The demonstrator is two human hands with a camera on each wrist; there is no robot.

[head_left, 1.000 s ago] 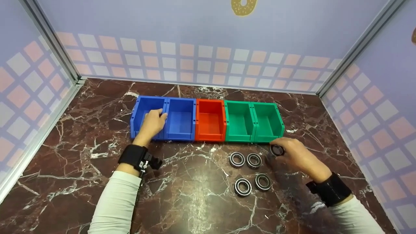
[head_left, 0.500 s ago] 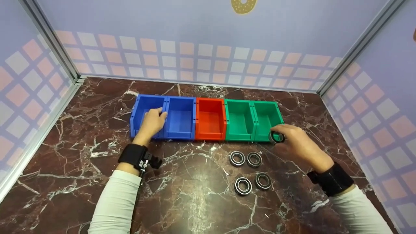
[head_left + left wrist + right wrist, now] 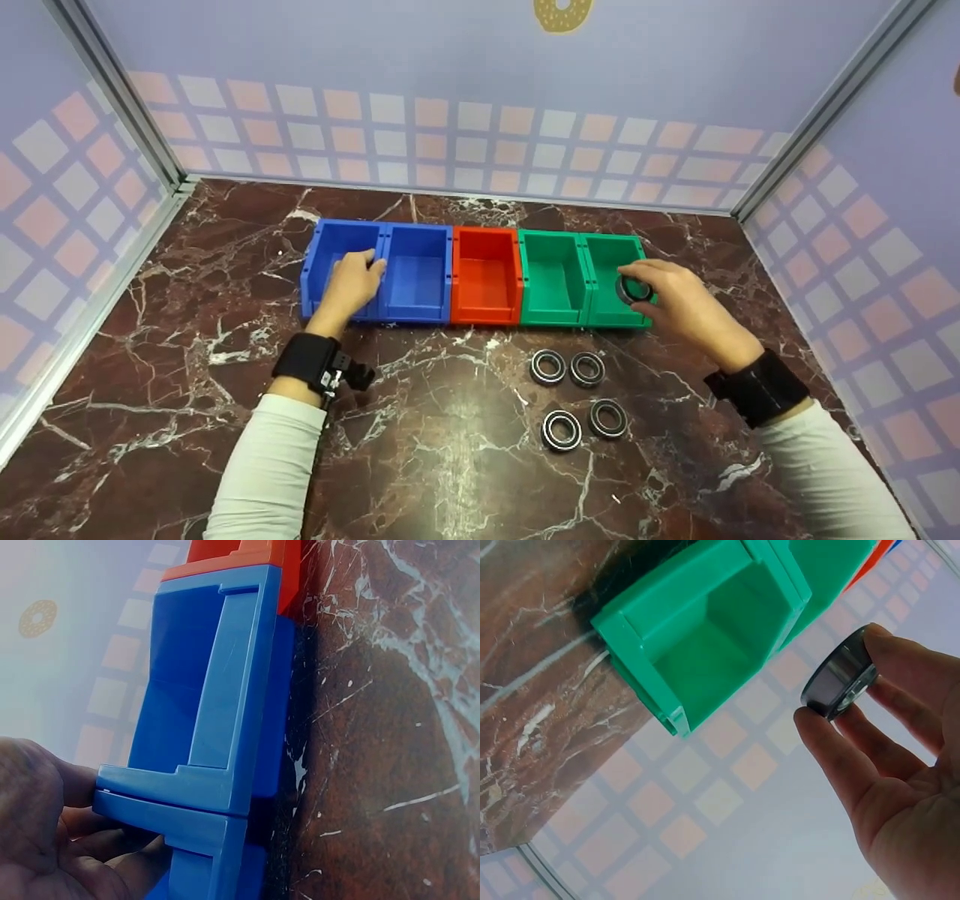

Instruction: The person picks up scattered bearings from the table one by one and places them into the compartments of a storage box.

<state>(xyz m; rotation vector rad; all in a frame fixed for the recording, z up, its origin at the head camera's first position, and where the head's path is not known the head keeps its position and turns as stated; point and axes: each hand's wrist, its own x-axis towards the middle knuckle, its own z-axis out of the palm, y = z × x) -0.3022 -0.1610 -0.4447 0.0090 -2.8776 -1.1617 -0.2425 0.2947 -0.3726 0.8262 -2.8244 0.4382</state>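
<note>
Between thumb and fingers my right hand (image 3: pixel 686 304) pinches a ball bearing (image 3: pixel 840 675), a dark metal ring. It holds the bearing in the air over the rightmost green bin (image 3: pixel 679 615), apart from its walls. My left hand (image 3: pixel 352 285) grips the adjoining side walls of two blue bins (image 3: pixel 172 791), thumb on one side and fingers on the other. On the table, in front of the green bins, lie several more bearings: one at the back left (image 3: pixel 547 367), another beside it (image 3: pixel 587 369), and two nearer ones (image 3: pixel 561 430).
A red bin (image 3: pixel 486 279) stands between the blue pair and the green pair, all in one row. The dark marble-patterned table (image 3: pixel 450 450) is bounded by a patterned back wall (image 3: pixel 450 60) and side walls. Each wrist wears a black strap (image 3: pixel 761 386).
My right hand has lifted the bearing from the table's right side up and forward, over the rightmost green bin. The left hand has stayed on the blue bins.
</note>
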